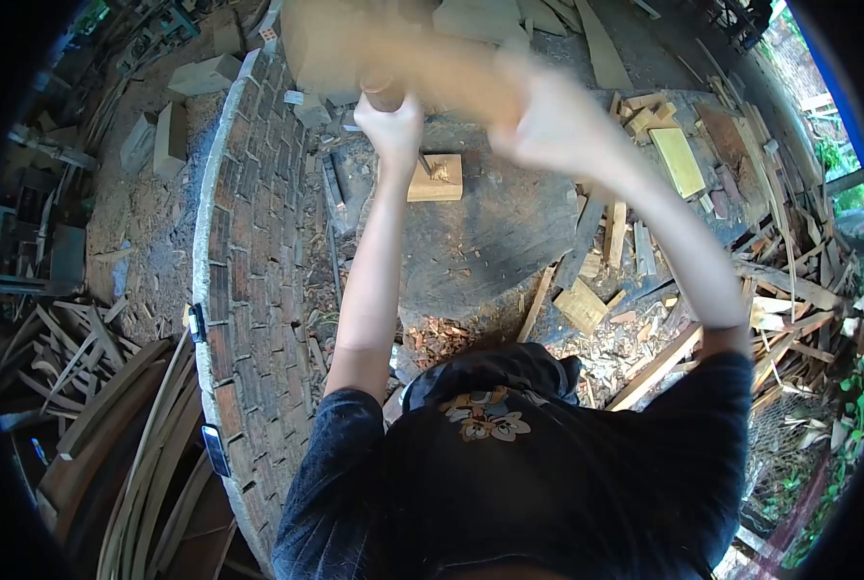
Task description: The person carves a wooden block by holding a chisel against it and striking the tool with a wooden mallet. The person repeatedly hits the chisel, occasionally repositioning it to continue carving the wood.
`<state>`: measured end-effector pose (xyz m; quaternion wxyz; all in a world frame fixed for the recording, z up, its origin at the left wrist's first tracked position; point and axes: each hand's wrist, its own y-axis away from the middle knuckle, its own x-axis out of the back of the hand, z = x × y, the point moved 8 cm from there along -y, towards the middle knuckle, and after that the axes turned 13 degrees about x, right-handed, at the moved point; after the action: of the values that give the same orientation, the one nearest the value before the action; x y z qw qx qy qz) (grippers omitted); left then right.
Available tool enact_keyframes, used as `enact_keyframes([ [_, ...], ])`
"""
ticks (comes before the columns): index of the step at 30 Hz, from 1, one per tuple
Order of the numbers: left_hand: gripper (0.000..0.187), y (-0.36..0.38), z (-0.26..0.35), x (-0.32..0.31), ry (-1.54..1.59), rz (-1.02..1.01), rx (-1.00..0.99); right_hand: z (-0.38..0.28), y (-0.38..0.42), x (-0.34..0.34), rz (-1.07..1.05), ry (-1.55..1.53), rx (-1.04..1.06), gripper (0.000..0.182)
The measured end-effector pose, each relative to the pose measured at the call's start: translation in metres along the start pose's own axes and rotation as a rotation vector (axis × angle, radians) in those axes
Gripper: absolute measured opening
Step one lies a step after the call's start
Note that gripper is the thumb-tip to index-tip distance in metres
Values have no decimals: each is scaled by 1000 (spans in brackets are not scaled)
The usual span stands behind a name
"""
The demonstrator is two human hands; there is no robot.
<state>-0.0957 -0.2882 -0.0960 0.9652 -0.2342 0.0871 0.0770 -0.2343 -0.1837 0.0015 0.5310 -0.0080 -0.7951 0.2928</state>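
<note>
My left hand [394, 122] is closed around the brown handle of a chisel [383, 95], whose tip rests on a small square wood block [438, 178]. The block lies on a large dark stump [495, 242]. My right hand [551, 118] is raised and motion-blurred. It grips a pale wooden mallet [403, 53], smeared across the top of the view above the chisel handle. Both my arms reach forward from my dark shirt at the bottom of the frame.
A curved brick ledge [248, 242] runs down the left of the stump. Offcuts, chips and planks [678, 159] litter the ground to the right. Bent wooden strips [132, 435] lie at lower left, and wood blocks [171, 135] sit at upper left.
</note>
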Motion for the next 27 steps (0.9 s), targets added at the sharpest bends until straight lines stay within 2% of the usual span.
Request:
enact_keyframes([
  [1, 9, 2, -1, -1, -1, -9, 0, 2, 3, 1, 5, 0, -8, 36],
  [3, 14, 8, 4, 0, -1, 4, -117, 10, 10, -15, -458, 233, -117, 38],
  [4, 17, 6, 7, 0, 4, 28, -184, 7, 5, -7, -457, 246, -104, 38],
  [5, 17, 3, 8, 1, 4, 38, -187, -8, -4, 20, -113, -12, -13, 37],
  [6, 18, 0, 1, 2, -46, 23, -69, -17, -3, 49, 231, -278, 62, 36],
  [7, 19, -2, -6, 1, -92, 4, 50, -11, -4, 61, 238, -391, -28, 35],
  [8, 20, -2, -15, -1, -133, -11, 169, -15, -4, 73, 441, -617, 77, 30],
  [10, 15, 2, -10, -2, -132, 5, 118, 5, 4, 54, 637, -653, 116, 32],
  [11, 13, 4, 0, -1, -41, 35, 11, -11, 4, 41, 475, -309, 97, 33],
  [12, 11, 3, 8, 1, 51, 70, -105, -4, 2, 3, -52, 212, -48, 34],
  [13, 12, 11, 2, 12, -106, 280, -370, 3, 3, -4, -158, 262, -64, 36],
  [14, 12, 15, 7, 17, -107, 280, -366, 7, 3, -6, -270, 314, -84, 37],
  [16, 11, 3, 0, 8, -36, 82, -9, -2, -10, 48, 7, 91, -147, 40],
  [17, 11, 3, 1, 10, -28, 81, 27, 0, -7, 69, 279, -79, -19, 31],
  [18, 11, 4, -2, 13, -33, 82, 36, 4, -12, 87, 455, -298, 107, 21],
  [20, 7, 1, -14, 12, -28, 56, 132, 11, 1, 99, 675, -478, 90, 14],
  [21, 7, 1, -12, 9, -29, 51, 133, -9, 3, 77, 781, -467, 244, 29],
  [23, 8, 3, 4, 5, 55, 72, -33, -7, 1, 19, 89, 9, 7, 44],
  [24, 8, 5, 3, 5, 55, 65, -30, 11, 9, -15, -282, 244, -118, 52],
  [25, 7, 7, 1, 4, -11, 40, -23, 20, 11, -11, -208, 30, -128, 59],
  [26, 7, 5, 0, 1, -68, 31, -23, 15, 5, 11, -239, 20, -269, 58],
  [27, 7, 1, 2, -1, -61, 45, -27, 7, -3, 32, -18, -154, -149, 61],
])
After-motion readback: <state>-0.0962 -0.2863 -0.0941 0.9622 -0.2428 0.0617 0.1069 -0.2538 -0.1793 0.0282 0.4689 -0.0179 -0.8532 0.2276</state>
